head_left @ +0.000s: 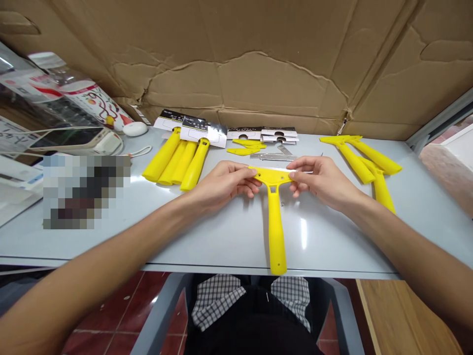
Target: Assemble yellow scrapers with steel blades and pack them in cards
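One scraper (277,231) is above the table (229,236), its head pinched at one end by the person's left hand (231,181), at the other by the right hand (316,178). Left of it lie four handles (195,166), then two bottles (92,96); right, three loose scrapers (354,161).

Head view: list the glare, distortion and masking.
In the head view, a white streak of glare on the tabletop, right of the yellow tool's handle; in the same head view, a bright spot on the red floor tiles, forearms stretched wide toward the edges, and a pixelated patch masking what lies at left.
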Motion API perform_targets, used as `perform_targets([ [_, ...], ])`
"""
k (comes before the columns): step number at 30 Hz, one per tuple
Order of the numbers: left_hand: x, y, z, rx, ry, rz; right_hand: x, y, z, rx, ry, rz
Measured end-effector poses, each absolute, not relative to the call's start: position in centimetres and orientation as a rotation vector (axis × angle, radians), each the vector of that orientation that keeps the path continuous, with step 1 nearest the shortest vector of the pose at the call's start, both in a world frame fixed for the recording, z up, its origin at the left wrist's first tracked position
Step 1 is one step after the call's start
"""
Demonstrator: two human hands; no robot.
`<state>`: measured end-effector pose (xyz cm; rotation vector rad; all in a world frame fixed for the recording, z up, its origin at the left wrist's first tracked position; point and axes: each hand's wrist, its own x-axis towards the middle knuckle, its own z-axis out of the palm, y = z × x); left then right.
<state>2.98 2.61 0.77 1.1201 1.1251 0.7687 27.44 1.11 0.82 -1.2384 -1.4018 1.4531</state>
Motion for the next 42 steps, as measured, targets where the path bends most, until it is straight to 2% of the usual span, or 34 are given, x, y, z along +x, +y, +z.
perform_targets([
  [3, 2.9, 2.7, 0.6, 1.132, 1.123, 0.755, 27.6, 1.3, 1.2, -1.292, -1.493, 1.415],
  [5, 2.8, 2.8, 0.6, 1.149, 1.129, 0.752, 28.2, 1.6, 1.5, -1.344, -1.568, 1.280],
  [10, 2.1, 3.7, 0.9, 1.167, 1.147, 0.831, 30.7, 2.7, 2.7, -1.486, -1.838, 0.410],
  [13, 1.4, 4.4, 1.2, 1.157, 1.177, 0.896, 31.5, 3.2, 2.7, -1.470, -1.987, 0.179],
  [22, -0.2, 5.8, 2.0, 1.260, 1.199, 0.923, 29.5, 1.9, 0.4, -1.138, -2.533, 0.364],
  [32, -0.7, 6.0, 2.7, 1.229, 1.250, 0.932, 26.5, 0.4, -1.5, -1.115, -2.613, 0.379],
  [42, -3.8, 8.1, 3.3, 1.312, 1.308, 0.850, 23.4, 5.4, -1.5, -1.237, -2.579, 0.289],
])
